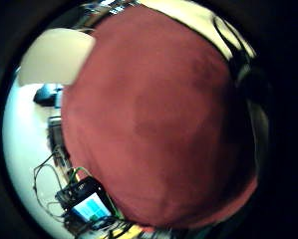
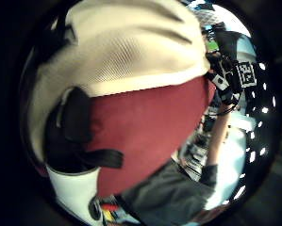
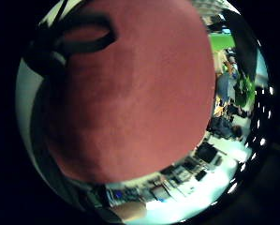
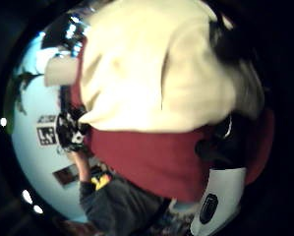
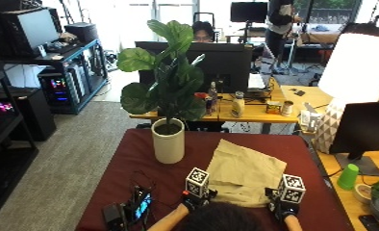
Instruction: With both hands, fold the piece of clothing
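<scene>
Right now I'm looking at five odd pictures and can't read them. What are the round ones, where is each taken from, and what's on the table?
There is no machine here: a person works with two gloved hands. The square picture is shot from above and behind their head. It shows a dark red table, a cream piece of clothing lying on it, a potted plant and a small device with a lit screen. The left hand and right hand sit at the clothing's near edge. The four round pictures come from cameras on the palms, two per hand. They show the cream cloth and red table very close; whether fingers pinch it, I cannot tell.
</scene>
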Demonstrator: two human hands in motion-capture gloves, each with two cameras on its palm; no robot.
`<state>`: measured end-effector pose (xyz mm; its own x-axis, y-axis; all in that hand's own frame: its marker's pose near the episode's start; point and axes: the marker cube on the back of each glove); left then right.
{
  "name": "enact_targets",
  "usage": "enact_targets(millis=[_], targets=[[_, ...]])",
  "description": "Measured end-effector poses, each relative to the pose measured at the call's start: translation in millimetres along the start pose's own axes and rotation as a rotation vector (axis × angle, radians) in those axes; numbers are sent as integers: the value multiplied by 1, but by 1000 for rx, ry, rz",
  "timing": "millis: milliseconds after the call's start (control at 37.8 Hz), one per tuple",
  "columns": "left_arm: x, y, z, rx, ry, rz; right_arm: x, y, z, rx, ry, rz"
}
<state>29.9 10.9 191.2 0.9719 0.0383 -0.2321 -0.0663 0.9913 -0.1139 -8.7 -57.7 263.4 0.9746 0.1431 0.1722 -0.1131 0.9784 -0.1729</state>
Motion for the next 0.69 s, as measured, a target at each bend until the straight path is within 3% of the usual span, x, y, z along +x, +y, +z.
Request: enact_targets(millis=[53,159,212,371,503,609,688], targets=[[0,-10,4,70,1,68,-1,-2,1,51,10,-7],[-30,-57,34,113,-136,4,-5,2,-5,120,96,-49],[-36,-62,38,96,-172,-3,-8,7,-10,110,123,-82],[-28,-22,17,-14,-160,83,-24,53,-30,9,149,-204],[-19,22,-21,-95,-111,176,-33,96,-46,-67,155,-296],[-8,55,-72,-75,-26,254,-39,135,-81,-111,135,-350],[-2,62,-112,-3,12,251,-38,145,-114,-121,114,-346]])
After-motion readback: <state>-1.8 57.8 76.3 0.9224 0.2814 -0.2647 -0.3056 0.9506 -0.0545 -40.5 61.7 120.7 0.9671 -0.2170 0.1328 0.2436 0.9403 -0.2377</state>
